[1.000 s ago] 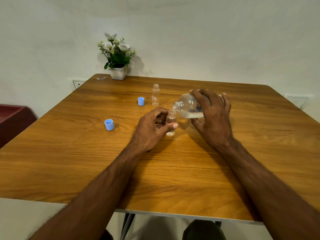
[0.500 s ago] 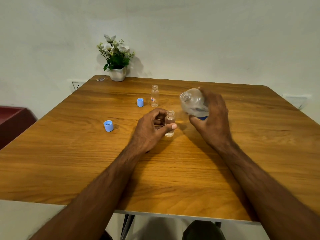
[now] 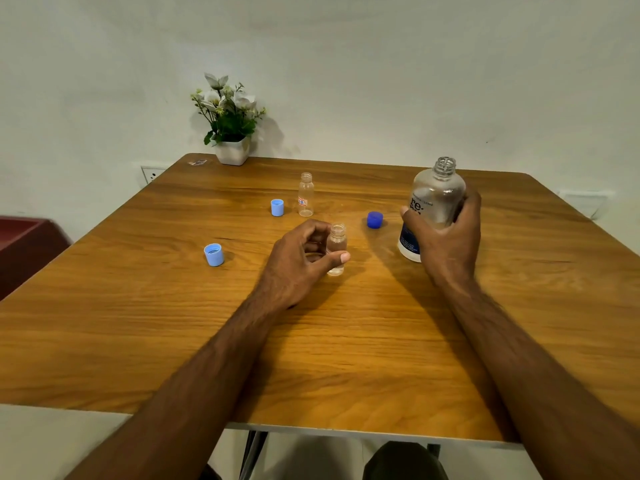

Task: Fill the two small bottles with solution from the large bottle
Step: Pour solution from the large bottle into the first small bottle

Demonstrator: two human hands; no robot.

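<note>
On the wooden table, seen from the head camera, the left hand curls thumb and fingers around 1 small bottle, which stands upright near the middle. Its liquid level is hard to read through the clear wall, so I cannot tell whether it is full. To the right, the right hand wraps around the large bottle, held upright with its open neck up and its base at or just above the table. The 2nd small bottle stands farther back, untouched and apparently empty. 2 light blue caps lie left of the small bottles, and a dark blue cap lies between the hands. By my judgement, at most 1 of the 2 fills is done; the far bottle and any recapping remain.
</note>
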